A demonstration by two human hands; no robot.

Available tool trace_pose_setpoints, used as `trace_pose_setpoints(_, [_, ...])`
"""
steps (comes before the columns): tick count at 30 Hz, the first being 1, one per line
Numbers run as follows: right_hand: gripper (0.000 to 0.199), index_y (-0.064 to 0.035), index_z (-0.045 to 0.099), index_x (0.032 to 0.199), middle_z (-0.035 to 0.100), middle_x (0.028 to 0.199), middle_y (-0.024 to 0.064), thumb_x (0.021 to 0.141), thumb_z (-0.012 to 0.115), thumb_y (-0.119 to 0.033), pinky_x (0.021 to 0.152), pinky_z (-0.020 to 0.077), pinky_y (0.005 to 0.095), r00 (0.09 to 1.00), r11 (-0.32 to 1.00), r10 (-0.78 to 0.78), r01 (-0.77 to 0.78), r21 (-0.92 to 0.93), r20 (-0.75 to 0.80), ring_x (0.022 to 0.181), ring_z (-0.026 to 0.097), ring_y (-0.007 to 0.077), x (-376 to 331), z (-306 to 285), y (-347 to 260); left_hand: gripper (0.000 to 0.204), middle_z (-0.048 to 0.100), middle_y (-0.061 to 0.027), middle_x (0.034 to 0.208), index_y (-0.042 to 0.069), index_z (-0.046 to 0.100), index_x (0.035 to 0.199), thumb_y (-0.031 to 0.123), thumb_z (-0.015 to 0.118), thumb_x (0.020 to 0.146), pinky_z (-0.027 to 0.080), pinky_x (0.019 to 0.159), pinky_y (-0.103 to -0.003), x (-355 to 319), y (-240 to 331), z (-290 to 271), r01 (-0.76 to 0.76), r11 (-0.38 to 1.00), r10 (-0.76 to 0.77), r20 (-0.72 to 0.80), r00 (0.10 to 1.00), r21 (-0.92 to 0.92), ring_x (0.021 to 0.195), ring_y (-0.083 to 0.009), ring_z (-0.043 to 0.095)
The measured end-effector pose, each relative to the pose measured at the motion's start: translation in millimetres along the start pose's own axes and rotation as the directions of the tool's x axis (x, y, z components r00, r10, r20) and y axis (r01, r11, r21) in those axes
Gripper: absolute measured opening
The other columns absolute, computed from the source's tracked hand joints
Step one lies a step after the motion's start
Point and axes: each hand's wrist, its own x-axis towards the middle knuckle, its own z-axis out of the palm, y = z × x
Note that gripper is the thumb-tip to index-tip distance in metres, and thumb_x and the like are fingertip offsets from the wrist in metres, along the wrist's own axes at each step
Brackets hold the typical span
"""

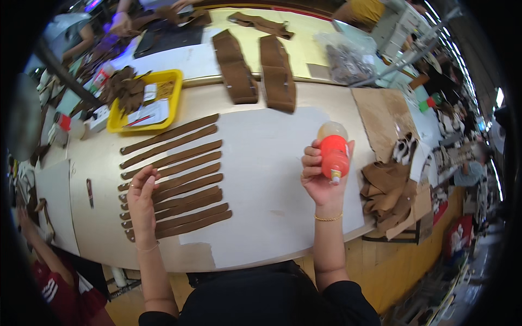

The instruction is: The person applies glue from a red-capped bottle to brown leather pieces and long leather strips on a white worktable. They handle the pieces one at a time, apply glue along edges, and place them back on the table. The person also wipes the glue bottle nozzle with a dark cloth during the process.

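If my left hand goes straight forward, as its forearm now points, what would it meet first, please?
Most likely one of the brown strips just beyond the left hand. Its height is unclear; held above them, it might pass over and reach the yellow tray.

We note bright, diffuse indoor light. Slim white tube lights (499,97) glare far right; violet glow (120,24) upper left. Smooth cream worktop (98,233) evenly lit, slight sheen. Fisheye bends straight edges; dark rim, blurry margins.
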Motion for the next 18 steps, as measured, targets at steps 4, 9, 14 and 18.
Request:
trace_pose_setpoints(4, [0.069, 0.0029, 0.056, 0.103, 0.055, 0.083, 0.0096, 0.082, 0.060, -0.063, 0.059, 0.0539, 0.0278, 0.997, 0.999, 0.038, -0.039, 0.003, 0.073, 0.071, 0.055, 0.0158, 3.8, -3.9, 9.2, 0.027, 0.062, -0.0051, 0.107, 0.002, 0.058, 0.117, 0.009, 0.059, 0.091, 0.046, 0.086, -0.025, -4.3, 3.4, -29.7, -0.030, 0.999, 0.034, -0.109, 0.993, 0.031, 0.099, -0.0131, 0.060])
trace_pose_setpoints(9, [0.066, 0.0043, 0.054, 0.103, 0.054, 0.083, 0.0090, 0.082, 0.062, -0.058, 0.057, 0.0540, 0.0239, 0.998, 0.996, 0.056, -0.053, -0.074, 0.034, 0.071, 0.055, 0.0147, 19.2, -12.8, 22.9, 0.025, 0.062, -0.0079, 0.105, -0.003, 0.058, 0.115, 0.006, 0.060, 0.091, 0.046, 0.089, -0.024, -17.5, 18.1, -69.4, -0.065, 0.996, 0.081, -0.272, 0.959, 0.066, 0.098, -0.0131, 0.059])
trace_pose_setpoints(14, [0.065, 0.0046, 0.054, 0.102, 0.056, 0.081, 0.0090, 0.083, 0.062, -0.057, 0.057, 0.0552, 0.0236, 0.997, 0.990, 0.079, -0.081, -0.116, -0.022, 0.072, 0.057, 0.0154, 33.0, -19.6, 38.6, 0.025, 0.064, -0.0083, 0.103, -0.004, 0.060, 0.112, 0.007, 0.061, 0.090, 0.047, 0.087, -0.024, -29.9, 17.7, -109.2, -0.030, 0.987, 0.095, -0.428, 0.899, 0.155, 0.096, -0.0124, 0.059])
trace_pose_setpoints(18, [0.065, 0.0045, 0.054, 0.102, 0.056, 0.081, 0.0090, 0.083, 0.062, -0.057, 0.058, 0.0555, 0.0240, 0.994, 0.987, 0.101, -0.105, -0.125, -0.043, 0.072, 0.058, 0.0157, 39.9, -20.3, 47.1, 0.024, 0.065, -0.0084, 0.101, -0.004, 0.062, 0.110, 0.008, 0.062, 0.089, 0.047, 0.087, -0.024, -30.0, 18.1, -130.7, -0.015, 0.977, 0.119, -0.488, 0.865, 0.211, 0.094, -0.0126, 0.060])
